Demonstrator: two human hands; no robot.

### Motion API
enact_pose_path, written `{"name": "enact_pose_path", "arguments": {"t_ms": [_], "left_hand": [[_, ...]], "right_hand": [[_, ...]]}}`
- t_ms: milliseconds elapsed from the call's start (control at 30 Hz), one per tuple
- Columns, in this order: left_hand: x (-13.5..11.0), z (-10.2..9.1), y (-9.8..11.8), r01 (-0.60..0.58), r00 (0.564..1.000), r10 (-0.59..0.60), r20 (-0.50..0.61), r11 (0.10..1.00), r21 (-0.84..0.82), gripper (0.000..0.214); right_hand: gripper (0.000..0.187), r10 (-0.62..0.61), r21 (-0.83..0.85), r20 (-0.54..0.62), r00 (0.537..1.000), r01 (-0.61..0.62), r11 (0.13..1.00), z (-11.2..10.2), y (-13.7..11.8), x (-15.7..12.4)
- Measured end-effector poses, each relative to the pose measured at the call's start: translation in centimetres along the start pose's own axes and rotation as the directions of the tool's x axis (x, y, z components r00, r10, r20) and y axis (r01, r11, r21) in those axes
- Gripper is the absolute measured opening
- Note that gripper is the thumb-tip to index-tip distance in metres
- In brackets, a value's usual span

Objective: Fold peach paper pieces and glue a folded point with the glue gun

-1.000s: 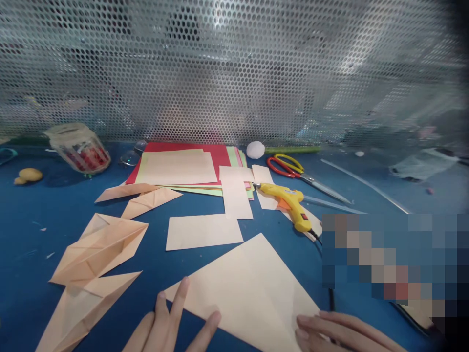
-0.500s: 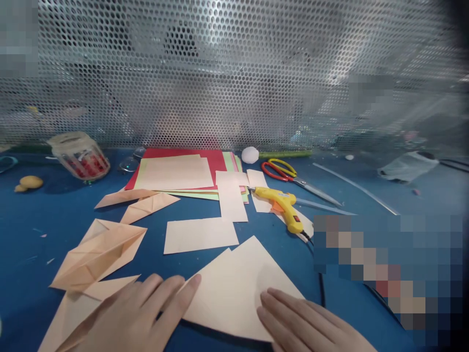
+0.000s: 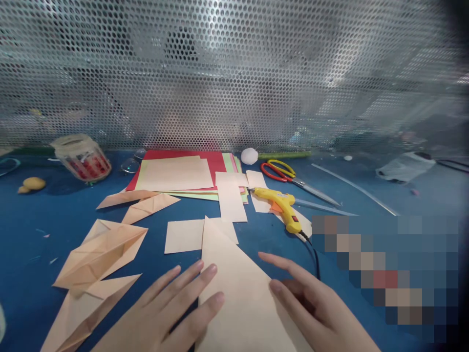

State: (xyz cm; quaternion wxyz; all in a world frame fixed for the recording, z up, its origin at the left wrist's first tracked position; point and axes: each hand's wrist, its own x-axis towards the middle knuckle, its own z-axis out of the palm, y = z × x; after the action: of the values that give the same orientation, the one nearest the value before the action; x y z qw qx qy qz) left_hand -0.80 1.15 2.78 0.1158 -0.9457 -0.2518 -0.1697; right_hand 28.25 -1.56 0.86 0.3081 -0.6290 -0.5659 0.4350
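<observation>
A folded cream paper sheet (image 3: 234, 288) lies before me at the near edge of the view, its pointed corner aimed away and overlapping a small paper rectangle (image 3: 183, 237). My left hand (image 3: 176, 303) is spread, with fingertips resting on the sheet's left side. At the right slanted edge, the thumb of my right hand (image 3: 311, 303) touches the paper. Its index finger stretches forward, apart from the thumb, and the other fingers are curled and partly hidden. Folded peach paper pieces (image 3: 100, 254) lie to the left of my left hand.
Beyond the sheet are a yellow glue gun (image 3: 280, 203) with a black cord, scissors (image 3: 293, 178), stacked coloured paper (image 3: 176, 173) and a white ball (image 3: 249, 156). A jar with red contents (image 3: 84, 159) tilts at far left. A perforated metal screen (image 3: 234, 73) closes the back.
The sheet has turned, and its point has shifted left and away from me. My left hand has moved right onto it. My right hand, flat on the paper before, now has its thumb and index finger apart.
</observation>
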Motion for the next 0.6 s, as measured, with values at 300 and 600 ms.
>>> {"name": "enact_pose_path", "arguments": {"t_ms": [300, 600], "left_hand": [[-0.9, 1.4, -0.1, -0.088, 0.957, 0.097, 0.274, 0.995, -0.044, 0.085], [-1.4, 2.8, 0.7, 0.003, 0.992, -0.008, 0.127, 0.999, 0.041, 0.056]], "right_hand": [[0.032, -0.283, -0.286, 0.091, 0.955, 0.297, 0.911, 1.0, -0.3, 0.0], [0.051, -0.497, -0.623, 0.425, 0.757, 0.643, 0.446, -0.1, -1.3, 0.0]]}}
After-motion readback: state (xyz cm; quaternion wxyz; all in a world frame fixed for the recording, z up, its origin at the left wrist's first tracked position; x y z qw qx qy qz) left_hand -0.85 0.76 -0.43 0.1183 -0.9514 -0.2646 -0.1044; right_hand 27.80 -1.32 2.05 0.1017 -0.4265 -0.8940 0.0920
